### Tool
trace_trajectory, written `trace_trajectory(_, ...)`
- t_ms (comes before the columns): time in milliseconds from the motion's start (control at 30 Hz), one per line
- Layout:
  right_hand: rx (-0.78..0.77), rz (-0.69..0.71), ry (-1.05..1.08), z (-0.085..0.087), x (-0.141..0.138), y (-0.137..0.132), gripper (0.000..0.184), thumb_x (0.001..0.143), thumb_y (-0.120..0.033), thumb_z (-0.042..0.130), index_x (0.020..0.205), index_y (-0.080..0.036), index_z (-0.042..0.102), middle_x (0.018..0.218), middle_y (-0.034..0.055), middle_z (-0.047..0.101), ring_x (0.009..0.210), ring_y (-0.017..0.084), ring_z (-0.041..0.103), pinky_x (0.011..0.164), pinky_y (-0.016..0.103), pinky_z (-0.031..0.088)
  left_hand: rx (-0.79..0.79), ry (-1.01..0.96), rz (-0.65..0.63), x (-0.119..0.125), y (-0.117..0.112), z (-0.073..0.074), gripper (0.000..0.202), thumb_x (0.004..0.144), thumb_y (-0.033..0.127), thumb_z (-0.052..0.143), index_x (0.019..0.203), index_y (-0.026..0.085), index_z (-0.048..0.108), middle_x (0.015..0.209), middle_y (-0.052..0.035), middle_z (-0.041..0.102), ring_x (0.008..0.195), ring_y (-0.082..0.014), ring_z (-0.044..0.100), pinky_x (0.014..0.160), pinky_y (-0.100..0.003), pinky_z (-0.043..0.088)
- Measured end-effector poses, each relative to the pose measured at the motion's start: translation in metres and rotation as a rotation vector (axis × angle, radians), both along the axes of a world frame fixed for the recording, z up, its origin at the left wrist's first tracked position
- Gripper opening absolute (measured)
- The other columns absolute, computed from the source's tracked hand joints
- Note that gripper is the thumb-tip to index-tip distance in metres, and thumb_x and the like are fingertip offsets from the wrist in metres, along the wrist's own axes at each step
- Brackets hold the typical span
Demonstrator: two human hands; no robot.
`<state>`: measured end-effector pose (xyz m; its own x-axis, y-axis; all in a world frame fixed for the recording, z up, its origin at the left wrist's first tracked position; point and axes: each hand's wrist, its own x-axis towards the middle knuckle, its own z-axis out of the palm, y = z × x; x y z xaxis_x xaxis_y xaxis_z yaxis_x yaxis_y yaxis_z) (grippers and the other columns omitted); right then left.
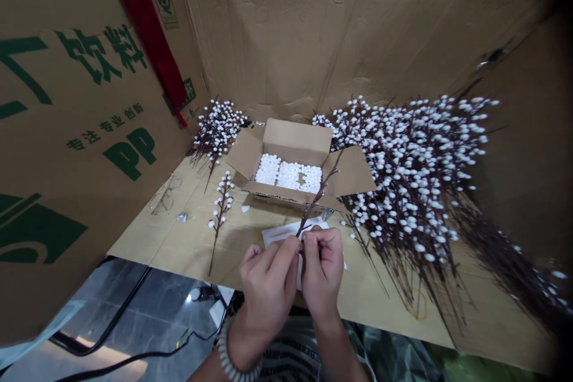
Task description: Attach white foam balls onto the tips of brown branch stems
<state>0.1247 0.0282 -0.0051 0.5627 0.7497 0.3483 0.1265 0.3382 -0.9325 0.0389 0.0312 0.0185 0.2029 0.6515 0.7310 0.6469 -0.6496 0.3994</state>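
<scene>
A brown artificial twig (314, 200) with no white berries visible along it points up and away over the box's front right corner. My left hand (272, 271) is closed around its lower part. Close beside it, my right hand (323, 262) pinches at the same stem, thumb against fingers; whether a small piece sits in that pinch is hidden. Just beyond my hands stands an open cardboard box (290, 193) holding white berry beads (289, 175) in several clusters. Under the twig lies a white paper (282, 231), partly covered by my hands.
Finished-looking white-berry branches (403, 173) are heaped at the right, with a smaller bunch (219, 128) at back left. A single berry twig (220, 215) and a pair of glasses (165, 196) lie left. Cardboard walls (286, 42) enclose the table; a red ribbon (150, 30) hangs left.
</scene>
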Motion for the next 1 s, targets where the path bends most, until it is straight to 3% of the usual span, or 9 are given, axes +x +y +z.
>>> trace_trajectory(433, -0.013, 0.085, 0.086, -0.0043, 0.0044, -0.0036, 0.022, 0.091, -0.034, 0.054, 0.073, -0.022, 0.049, 0.065, -0.0046, 0.05, 0.058, 0.012, 0.047, 0.055, 0.024, 0.037, -0.018, -0.002, 0.005, 0.001, -0.0003, -0.0003, 0.021, 0.093, 0.015, 0.047, 0.091, 0.016, 0.068, 0.067, -0.0041, 0.074, 0.049, -0.0136, 0.061, 0.053, -0.029, 0.037)
trace_trajectory(667, 0.029, 0.02, -0.031, 0.0006, 0.0024, -0.0014, 0.022, 0.092, -0.033, 0.052, 0.073, -0.022, 0.048, 0.064, -0.0046, 0.051, 0.057, 0.012, 0.047, 0.056, 0.025, 0.037, -0.023, 0.0, 0.004, 0.0015, -0.0025, 0.0014, 0.024, 0.095, 0.017, 0.044, 0.091, 0.016, 0.067, 0.067, -0.0037, 0.074, 0.051, -0.0134, 0.063, 0.052, -0.03, 0.035)
trace_trajectory(1000, 0.028, 0.053, -0.122, 0.0011, 0.0051, -0.0029, 0.02, 0.093, -0.03, 0.051, 0.075, -0.022, 0.05, 0.065, -0.0037, 0.054, 0.059, 0.013, 0.049, 0.057, 0.027, 0.037, -0.05, -0.044, 0.002, 0.0012, -0.0013, -0.0001, 0.023, 0.093, 0.014, 0.045, 0.091, 0.015, 0.068, 0.071, -0.0053, 0.075, 0.052, -0.0138, 0.063, 0.053, -0.029, 0.039)
